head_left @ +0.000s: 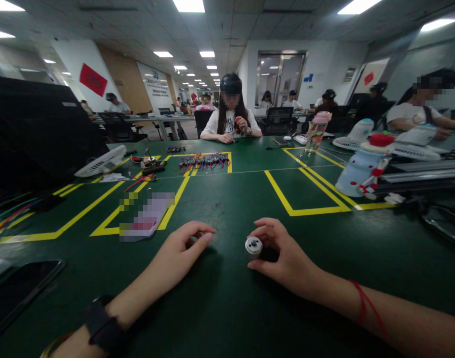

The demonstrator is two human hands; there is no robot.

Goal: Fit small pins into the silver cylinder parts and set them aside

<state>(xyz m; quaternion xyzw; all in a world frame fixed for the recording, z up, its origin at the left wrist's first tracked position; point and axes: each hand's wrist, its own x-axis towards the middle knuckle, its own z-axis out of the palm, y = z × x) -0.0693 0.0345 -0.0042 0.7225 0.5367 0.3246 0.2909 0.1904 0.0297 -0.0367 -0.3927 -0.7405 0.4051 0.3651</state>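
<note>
A small silver cylindrical motor (pixel 253 247) stands upright on the green table, its round end face with a central shaft turned up. My right hand (pixel 281 253) curls around it from the right, thumb at the near side and fingers at the far side. Palm and motor are apart, with a dark gap between. My left hand (pixel 188 243) rests to the left over the table, holding nothing. Its fingers are loosely bent, with the thumb apart from them. A dark watch (pixel 103 323) is on the left wrist, and a red string (pixel 363 303) circles the right one.
A phone (pixel 148 216) lies beyond my left hand, a dark phone (pixel 24 293) at the left edge. Bundled wires (pixel 205 161) lie farther back. Yellow tape (pixel 318 211) marks the table (pixel 230 199). A bottle (pixel 317 132) and blue-white container (pixel 357 171) stand right. A person (pixel 230 119) sits opposite.
</note>
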